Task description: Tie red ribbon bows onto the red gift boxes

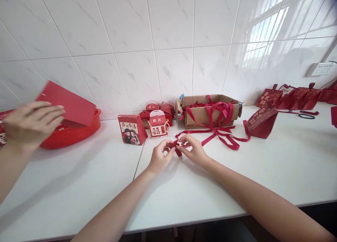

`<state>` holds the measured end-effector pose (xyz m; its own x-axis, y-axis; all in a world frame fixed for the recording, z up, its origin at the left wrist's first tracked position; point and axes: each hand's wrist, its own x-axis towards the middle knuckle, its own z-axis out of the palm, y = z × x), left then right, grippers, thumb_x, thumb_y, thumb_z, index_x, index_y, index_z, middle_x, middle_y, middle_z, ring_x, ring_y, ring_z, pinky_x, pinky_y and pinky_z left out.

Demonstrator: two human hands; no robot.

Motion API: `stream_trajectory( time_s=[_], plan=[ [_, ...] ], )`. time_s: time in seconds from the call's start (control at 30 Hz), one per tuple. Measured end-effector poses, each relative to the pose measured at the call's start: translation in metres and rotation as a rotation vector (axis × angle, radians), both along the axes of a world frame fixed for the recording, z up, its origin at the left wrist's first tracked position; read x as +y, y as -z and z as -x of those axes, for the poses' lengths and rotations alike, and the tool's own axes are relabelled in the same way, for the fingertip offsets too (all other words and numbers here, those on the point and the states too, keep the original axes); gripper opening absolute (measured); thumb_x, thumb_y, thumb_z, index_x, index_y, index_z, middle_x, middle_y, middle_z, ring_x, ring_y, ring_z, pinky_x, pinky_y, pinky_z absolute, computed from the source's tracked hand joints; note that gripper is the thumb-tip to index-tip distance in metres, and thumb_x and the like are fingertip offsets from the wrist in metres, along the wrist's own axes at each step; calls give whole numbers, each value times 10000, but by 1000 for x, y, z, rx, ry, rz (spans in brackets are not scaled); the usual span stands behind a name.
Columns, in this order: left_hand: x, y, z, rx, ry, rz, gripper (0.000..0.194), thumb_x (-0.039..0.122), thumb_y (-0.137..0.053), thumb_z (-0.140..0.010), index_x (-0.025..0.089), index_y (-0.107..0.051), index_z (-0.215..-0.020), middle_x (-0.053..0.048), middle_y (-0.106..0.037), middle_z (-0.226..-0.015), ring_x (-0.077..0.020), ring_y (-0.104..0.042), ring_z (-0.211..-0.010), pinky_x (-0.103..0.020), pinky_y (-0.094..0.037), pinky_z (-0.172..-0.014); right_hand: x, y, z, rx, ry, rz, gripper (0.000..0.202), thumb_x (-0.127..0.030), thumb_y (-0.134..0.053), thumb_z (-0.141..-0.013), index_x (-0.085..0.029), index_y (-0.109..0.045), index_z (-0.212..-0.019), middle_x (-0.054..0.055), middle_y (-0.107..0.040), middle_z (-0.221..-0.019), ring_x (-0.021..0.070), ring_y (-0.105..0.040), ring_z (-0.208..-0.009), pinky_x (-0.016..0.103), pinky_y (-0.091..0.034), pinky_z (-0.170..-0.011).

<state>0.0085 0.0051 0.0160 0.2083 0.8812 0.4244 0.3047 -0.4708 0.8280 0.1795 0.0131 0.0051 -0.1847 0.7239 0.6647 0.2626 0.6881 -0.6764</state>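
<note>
Both of my hands meet over the white table, a little in front of the cardboard box. My left hand (161, 155) pinches a piece of red ribbon (178, 152) between thumb and fingers. From the right, my right hand (193, 149) pinches the same ribbon close to the left fingertips. One short end of it hangs down between the hands. More red ribbon (223, 138) trails behind my hands, in loops that run up into the cardboard box (210, 122). The exact fold of the ribbon at my fingertips is too small to make out.
At the left, another person's hand (33, 122) holds a red sheet (70, 103) over a red basin (71, 138). A red couple-print box (131, 129) and a small gift box (158, 125) stand behind my hands. Right are a red bag (262, 121), more bags (300, 96) and a black loop (306, 116).
</note>
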Motion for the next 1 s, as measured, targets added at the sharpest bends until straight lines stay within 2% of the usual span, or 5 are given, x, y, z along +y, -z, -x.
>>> stream_trajectory(
  time_s=[0.2, 0.4, 0.63, 0.77, 1.0],
  plan=[
    [-2, -4, 0, -148, 54, 145, 230, 295, -593, -795, 166, -576, -984, -83, -647, -969, -188, -625, -863, -339, -496, -807, 6, 7, -3, -111, -17, -201, 162, -213, -534, -887, -252, -681, -942, 61, -590, -902, 178, -586, -848, 338, -528, -728],
    [2, -3, 1, -242, 36, 239, 283, 316, -607, -771, 183, -488, -990, -21, -648, -790, -164, -626, -750, -339, -504, -776, 6, 7, -3, -120, 19, -146, 135, -212, -561, -870, -236, -693, -883, 62, -585, -886, 186, -587, -851, 336, -529, -720],
    [7, 2, 7, 97, -200, -67, 88, 224, -559, -773, 218, -521, -852, -49, -624, -988, -217, -592, -966, -358, -485, -783, 5, 2, -3, -46, 4, -14, 133, -185, -571, -850, -233, -692, -879, 39, -659, -828, 160, -610, -759, 289, -520, -655],
    [1, -1, 6, 262, -125, -237, 88, 247, -591, -791, 227, -622, -870, -83, -570, -1188, -263, -476, -1181, -419, -441, -924, 3, 1, -1, -41, -14, 27, 150, -161, -581, -832, -237, -698, -885, 35, -684, -843, 158, -634, -767, 286, -528, -677],
    [3, -1, 5, 253, -110, -254, 93, 280, -579, -827, 222, -651, -832, -73, -618, -1059, -234, -529, -1088, -424, -431, -952, -2, -3, 0, -39, -28, 33, 108, -186, -595, -825, -229, -681, -875, 26, -700, -816, 154, -644, -738, 280, -534, -659]
  ],
)
